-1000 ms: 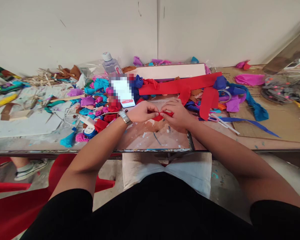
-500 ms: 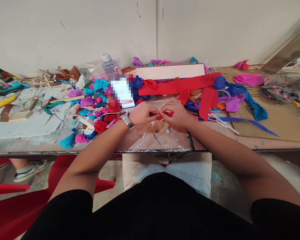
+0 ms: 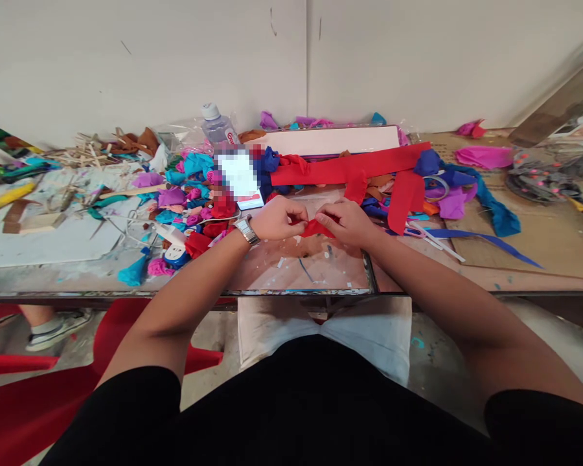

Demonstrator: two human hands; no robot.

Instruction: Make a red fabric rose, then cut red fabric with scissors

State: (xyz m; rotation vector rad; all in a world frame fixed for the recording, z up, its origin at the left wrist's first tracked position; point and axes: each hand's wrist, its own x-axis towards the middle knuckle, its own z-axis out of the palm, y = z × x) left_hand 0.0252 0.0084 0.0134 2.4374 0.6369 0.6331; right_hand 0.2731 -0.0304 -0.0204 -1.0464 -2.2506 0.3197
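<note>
A small red piece of crepe paper (image 3: 315,228) is pinched between both my hands, just above the worktable (image 3: 301,265). My left hand (image 3: 276,219), with a metal wristwatch (image 3: 245,228) on the wrist, has its fingers closed on the paper's left end. My right hand (image 3: 348,221) grips the right end with bent fingers. Most of the paper is hidden under my fingers. Behind my hands lie long red paper strips (image 3: 350,169).
Crumpled paper in blue, pink, purple and red is heaped at the left (image 3: 189,194). A plastic bottle (image 3: 217,127) stands at the back by the wall. Scissors (image 3: 425,233) and a blue strip (image 3: 486,239) lie to the right. Another person's shoe (image 3: 58,329) shows under the table.
My hands stayed together on the red paper; the fingers worked it, and more of it shows between them now. The view shifted slightly.
</note>
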